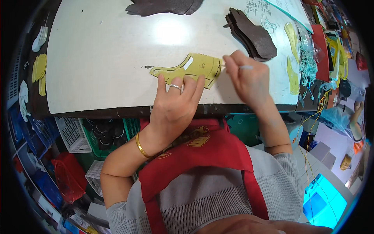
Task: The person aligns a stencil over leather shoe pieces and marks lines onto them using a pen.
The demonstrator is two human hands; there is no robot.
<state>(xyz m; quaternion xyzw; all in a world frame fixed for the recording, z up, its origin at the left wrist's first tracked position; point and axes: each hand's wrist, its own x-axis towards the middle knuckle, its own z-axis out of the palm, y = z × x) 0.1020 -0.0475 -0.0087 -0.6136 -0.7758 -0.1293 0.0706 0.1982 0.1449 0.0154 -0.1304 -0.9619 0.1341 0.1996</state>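
brown stacks beyond the yellow template

A workshop was indicated by a flat yellow template and stacked dark-brown cut sheets on a white-topped worktable, with a green plastic crate below its edge.

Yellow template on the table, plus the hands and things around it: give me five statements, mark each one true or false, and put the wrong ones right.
1. The left hand presses the yellow template against the white table. True.
2. The right hand pinches a slim pen-like tool. True.
3. The gold bracelet is on the right arm. False: it is on the left.
4. The dark brown stack sits on top of the template. False: it lies apart, farther up the table.
5. The apron is blue. False: it is red.
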